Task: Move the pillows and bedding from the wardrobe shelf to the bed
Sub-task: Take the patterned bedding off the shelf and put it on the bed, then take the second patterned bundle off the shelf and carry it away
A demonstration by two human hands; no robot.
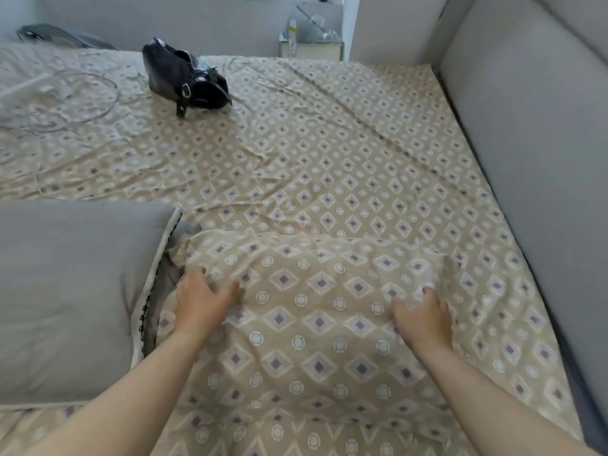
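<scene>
Landmark: the grey pillow (72,297) lying at the near left of the bed (345,153); I place everything else from it.
Task thing: a patterned pillow (312,311), cased in the same beige diamond print as the bed sheet, lies on the bed just right of the grey pillow, its left edge touching or overlapping that pillow's trimmed side.
Left hand (204,301): on the patterned pillow's top left part, near the grey pillow; grip wide, fingers spread flat on the cloth, holding nothing that I can see.
Right hand (422,315): on the patterned pillow's far right side, well away from the grey pillow; fingers curl into a bunch of cover, so I read the grip as narrow and pinching cloth, though the fingertips are partly buried.
Stage: I judge this pillow as being set down, with the hands settling or smoothing it.
Other things: a black handbag (187,77) and a white cable (65,100) lie beyond the grey pillow, toward the far side of the bed.
Risk one: pulling back with cloth pinched would drag the pillow off line.
Risk two: a push leftward would ride it onto the grey pillow.
Risk three: matching prints hide the pillow's edge, so I could misjudge where it ends.
</scene>
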